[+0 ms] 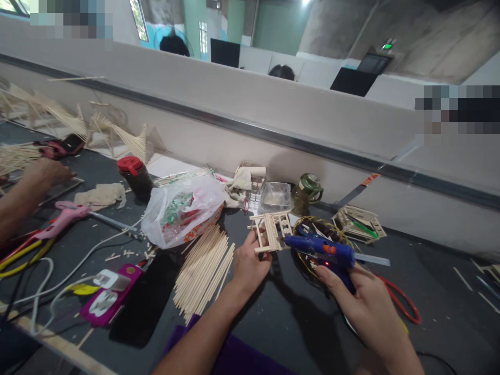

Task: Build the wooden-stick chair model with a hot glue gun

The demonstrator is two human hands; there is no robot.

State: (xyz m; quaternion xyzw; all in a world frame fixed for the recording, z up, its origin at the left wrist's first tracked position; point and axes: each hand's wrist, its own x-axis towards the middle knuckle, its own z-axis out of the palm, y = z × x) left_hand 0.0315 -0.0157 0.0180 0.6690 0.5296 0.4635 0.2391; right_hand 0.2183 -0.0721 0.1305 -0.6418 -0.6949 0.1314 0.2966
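Note:
In my left hand [252,265] is a small wooden stick model [272,234], a frame of thin rods held up above the dark table. My right hand [363,302] grips a blue hot glue gun [324,250], its nozzle pointing left at the model's right side. Whether the nozzle touches the wood I cannot tell. A clear glue stick [373,259] sticks out of the gun's back end, and a small red light glows on its body. Below and left of my left hand lies a spread bundle of wooden sticks [203,273].
A white plastic bag [183,208], a red-lidded bottle [135,177] and a green-lidded jar [308,192] stand behind. At left lie a black phone [144,299], a purple power strip [111,294] and a pink glue gun [66,219]. Another person's hand [45,179] is far left.

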